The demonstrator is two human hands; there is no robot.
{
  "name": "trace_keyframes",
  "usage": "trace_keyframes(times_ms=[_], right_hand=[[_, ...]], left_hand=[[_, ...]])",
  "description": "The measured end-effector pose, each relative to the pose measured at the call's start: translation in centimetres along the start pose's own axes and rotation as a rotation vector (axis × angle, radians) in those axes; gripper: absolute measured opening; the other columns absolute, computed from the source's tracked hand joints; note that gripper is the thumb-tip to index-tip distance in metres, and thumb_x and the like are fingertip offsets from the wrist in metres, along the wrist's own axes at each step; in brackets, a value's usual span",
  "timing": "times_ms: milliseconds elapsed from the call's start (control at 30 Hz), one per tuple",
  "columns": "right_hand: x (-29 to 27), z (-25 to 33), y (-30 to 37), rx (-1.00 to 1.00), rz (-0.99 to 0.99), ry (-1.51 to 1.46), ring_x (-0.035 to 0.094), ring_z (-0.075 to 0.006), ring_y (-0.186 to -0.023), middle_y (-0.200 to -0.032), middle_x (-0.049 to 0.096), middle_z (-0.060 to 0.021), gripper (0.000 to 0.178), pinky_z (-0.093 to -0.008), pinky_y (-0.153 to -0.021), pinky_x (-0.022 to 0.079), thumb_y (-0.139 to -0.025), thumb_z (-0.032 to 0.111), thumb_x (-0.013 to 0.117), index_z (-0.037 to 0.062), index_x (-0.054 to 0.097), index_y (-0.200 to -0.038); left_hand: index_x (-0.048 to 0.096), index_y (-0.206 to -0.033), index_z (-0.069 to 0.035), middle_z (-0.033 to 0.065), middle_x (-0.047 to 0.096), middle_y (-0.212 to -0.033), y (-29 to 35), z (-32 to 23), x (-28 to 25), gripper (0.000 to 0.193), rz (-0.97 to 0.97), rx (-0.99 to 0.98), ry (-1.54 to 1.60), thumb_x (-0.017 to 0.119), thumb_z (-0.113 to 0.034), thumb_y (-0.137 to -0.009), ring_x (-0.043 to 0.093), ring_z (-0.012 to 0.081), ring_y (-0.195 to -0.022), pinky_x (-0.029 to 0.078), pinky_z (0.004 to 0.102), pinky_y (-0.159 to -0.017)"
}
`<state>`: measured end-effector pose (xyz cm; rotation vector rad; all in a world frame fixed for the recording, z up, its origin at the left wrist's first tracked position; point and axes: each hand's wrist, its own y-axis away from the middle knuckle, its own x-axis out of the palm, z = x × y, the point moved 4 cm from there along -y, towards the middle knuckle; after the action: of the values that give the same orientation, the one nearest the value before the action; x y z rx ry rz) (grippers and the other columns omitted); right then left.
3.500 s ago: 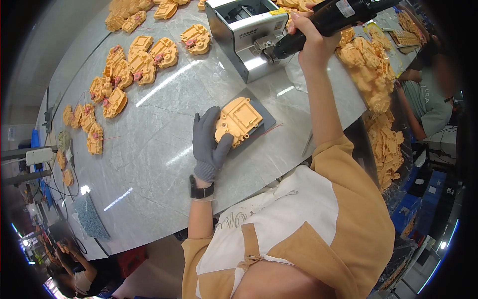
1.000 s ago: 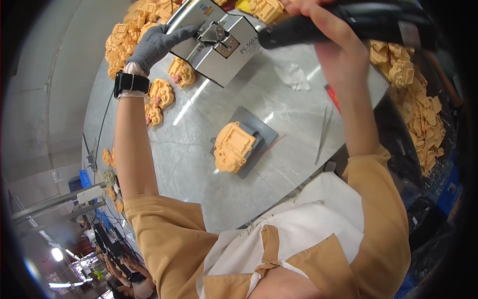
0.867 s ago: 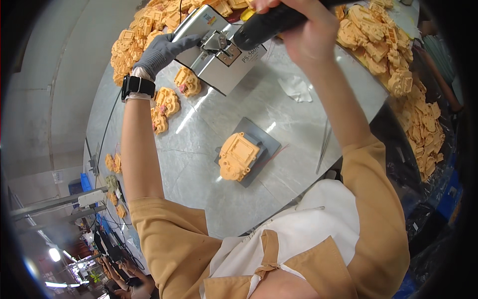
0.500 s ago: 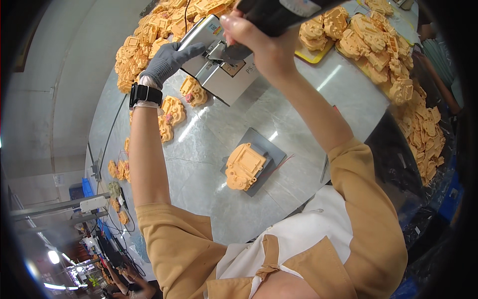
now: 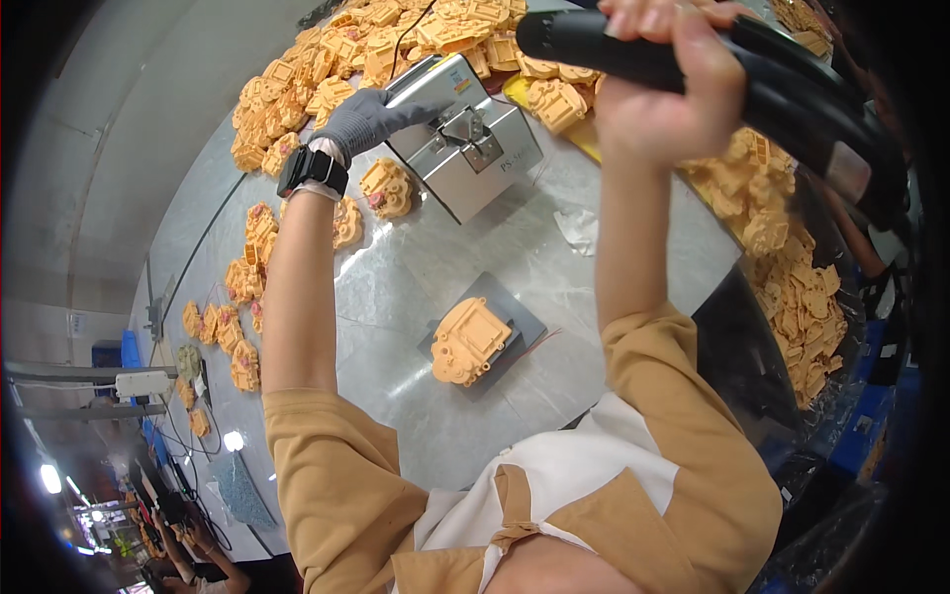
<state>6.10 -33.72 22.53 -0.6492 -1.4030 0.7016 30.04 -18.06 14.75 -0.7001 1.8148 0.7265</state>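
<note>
My left hand, in a grey glove with a black watch at the wrist, lies against the upper left edge of a silver metal box. Its thumb stretches over the front, close to the metal latch; the other fingers rest on the side and are partly hidden. Raised at the upper right, my bare right hand is closed around a long, curved black object with a pale patch, whose kind I cannot make out. On a grey pad in front of me lies an orange-yellow plastic housing.
Heaps of similar housings line the far edge, with more parts at the right. Several smaller assemblies sit along the left. A thin wire sticks out beside the pad. Another person's arms show at the lower left.
My right hand has drawn the black object away from the box's latch, toward the right, uncovering the front. My left hand stays at the box's edge.
</note>
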Motion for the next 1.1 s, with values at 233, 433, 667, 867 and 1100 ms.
trace_keyframes(times_ms=[233, 433, 667, 867, 1100], right_hand=[[-1.6, 1.7, 2.1, 0.167, 0.019, 0.070, 0.044, -0.0154, -0.054, -0.067, 0.046, -0.0058, 0.021, -0.0293, -0.052, 0.041, -0.076, 0.004, 0.050, 0.0040, 0.042, -0.096], [-4.0, 0.4, 3.3, 0.378, -0.161, 0.248, 0.049, -0.0166, -0.052, -0.065, 0.050, -0.0075, 0.026, -0.0299, -0.053, 0.043, -0.075, 0.003, 0.055, 0.0003, 0.045, -0.098], [-10.5, -0.2, 6.2, 0.861, -0.317, 0.315, 0.051, -0.0174, -0.055, -0.061, 0.049, -0.0060, 0.022, -0.0328, -0.060, 0.044, -0.075, 0.007, 0.059, -0.0006, 0.048, -0.093], [-13.9, -0.2, 11.0, 1.051, -0.413, 0.395, 0.050, -0.0161, -0.053, -0.061, 0.050, -0.0057, 0.028, -0.0306, -0.056, 0.042, -0.074, 0.007, 0.061, -0.0027, 0.047, -0.095], [-14.6, -0.8, 12.3, 1.087, -0.459, 0.377, 0.050, -0.0159, -0.053, -0.061, 0.050, -0.0056, 0.024, -0.0298, -0.055, 0.042, -0.074, 0.006, 0.063, -0.0017, 0.049, -0.091]], left_hand=[[0.062, -0.087, 0.002, 0.0047, 0.055, -0.070, 0.8, -1.0, 0.2, 0.070, 0.032, 0.054, 0.099, 0.063, -0.065, -0.067, 0.049, 0.0141, -0.066, 0.040, 0.0288, -0.058], [0.065, -0.096, 0.001, 0.0102, 0.062, -0.077, 1.2, -1.4, -0.2, 0.079, 0.085, 0.037, 0.099, 0.062, -0.071, -0.064, 0.057, 0.0178, -0.073, 0.043, 0.0305, -0.068], [0.063, -0.083, 0.000, 0.0028, 0.052, -0.069, -0.8, 1.0, -0.4, 0.067, 0.018, 0.002, 0.120, 0.058, -0.066, -0.072, 0.049, 0.0144, -0.068, 0.039, 0.0279, -0.064], [0.064, -0.090, 0.001, 0.0005, 0.054, -0.074, -2.0, 2.1, -0.3, 0.057, 0.035, 0.007, 0.199, 0.059, -0.055, -0.078, 0.048, 0.0121, -0.074, 0.039, 0.0260, -0.070], [0.063, -0.082, 0.001, 0.0024, 0.054, -0.073, -2.3, 2.7, -0.2, 0.060, 0.003, 0.080, 0.297, 0.059, -0.059, -0.075, 0.047, 0.0132, -0.072, 0.039, 0.0260, -0.069]])
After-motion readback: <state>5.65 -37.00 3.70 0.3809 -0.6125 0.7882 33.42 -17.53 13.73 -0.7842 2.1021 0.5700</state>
